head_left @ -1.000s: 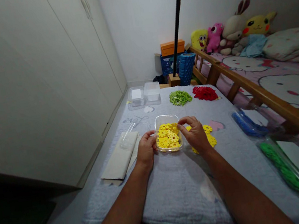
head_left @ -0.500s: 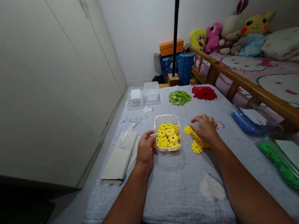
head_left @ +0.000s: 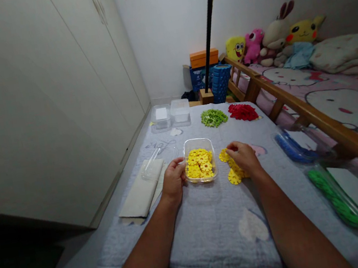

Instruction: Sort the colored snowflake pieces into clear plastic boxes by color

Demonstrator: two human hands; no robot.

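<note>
A clear plastic container [head_left: 197,140] stands in front of me, partly filled with yellow flower-shaped plastic discs [head_left: 199,165]. My left hand [head_left: 173,180] grips its left wall, with the thumb at the rim. To the right of the container, a small loose pile of the same yellow discs [head_left: 235,175] lies on the cloth. Over that pile, my right hand [head_left: 244,158] has thumb and forefinger pinched at the edge of one yellow disc [head_left: 223,155]. Its palm hides part of the pile.
Light green pieces [head_left: 213,118] and red pieces [head_left: 242,112] lie in heaps at the back. Clear boxes [head_left: 180,109] stand back left. A clear lid [head_left: 152,169] rests partly on folded paper [head_left: 141,194]. Boxes of blue pieces [head_left: 295,147] and green pieces [head_left: 335,197] sit by the bed rail [head_left: 282,101].
My right hand's fingertips have come down and closed at the yellow disc on the pile's left side. My left hand stays on the container. The view has shifted slightly.
</note>
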